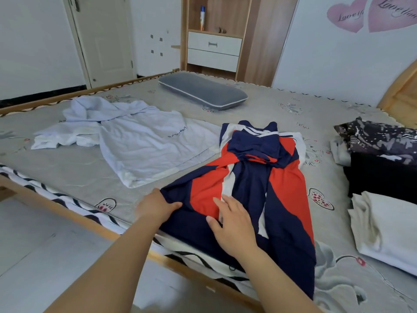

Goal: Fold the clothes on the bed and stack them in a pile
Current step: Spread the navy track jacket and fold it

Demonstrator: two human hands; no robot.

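So the navy, red and white jacket [259,177] is spread out lengthwise on the bed [67,168], collar end pointing away toward the far side and the bottom hem hanging a bit over the near edge. The left hand [155,205] has its fingers curled around the left edge of the fabric, pinching a fold of the navy part near the hem. The right hand [232,227] is lying flat on top of the jacket with fingers straight and spread, pressing down where the red and white panels meet, not gripping anything.

Left of the jacket there's a pale blue hoodie [126,141] lying unfolded and kinda crumpled, its right edge just beside the jacket's upper part. Over on the right side of the bed are 3 other bits: a dark patterned garment [381,138] on top of something black [381,177], and a white folded cloth [388,231] nearer the edge.

A grey pillow [203,91] sits at the far side of the bed, well apart from the clothes. Behind it is a wooden cabinet [214,48] with white drawers.
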